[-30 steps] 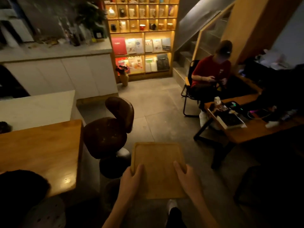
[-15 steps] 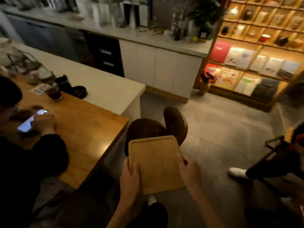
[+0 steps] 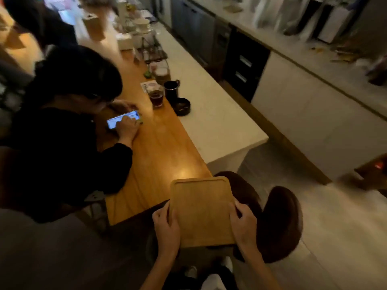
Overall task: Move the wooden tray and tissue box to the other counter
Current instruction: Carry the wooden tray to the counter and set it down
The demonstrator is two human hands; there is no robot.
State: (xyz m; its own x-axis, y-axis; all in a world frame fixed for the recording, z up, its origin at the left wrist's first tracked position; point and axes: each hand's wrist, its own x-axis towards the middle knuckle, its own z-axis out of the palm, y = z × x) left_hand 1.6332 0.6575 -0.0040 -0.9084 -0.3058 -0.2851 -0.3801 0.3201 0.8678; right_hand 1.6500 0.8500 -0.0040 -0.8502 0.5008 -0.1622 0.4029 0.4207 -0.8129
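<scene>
The wooden tray (image 3: 202, 210) is pale wood, smooth and matt, with a faint grain. The tabletop (image 3: 165, 147) is warmer orange wood with a shiny finish that throws back a bright spot of light, and the part beside it is smooth white stone (image 3: 217, 114) with thin grey lines. The cup (image 3: 156, 98) is clear glass, the mug (image 3: 171, 88) is shiny and black, and the stool (image 3: 278, 222) looks like soft brown leather.
</scene>
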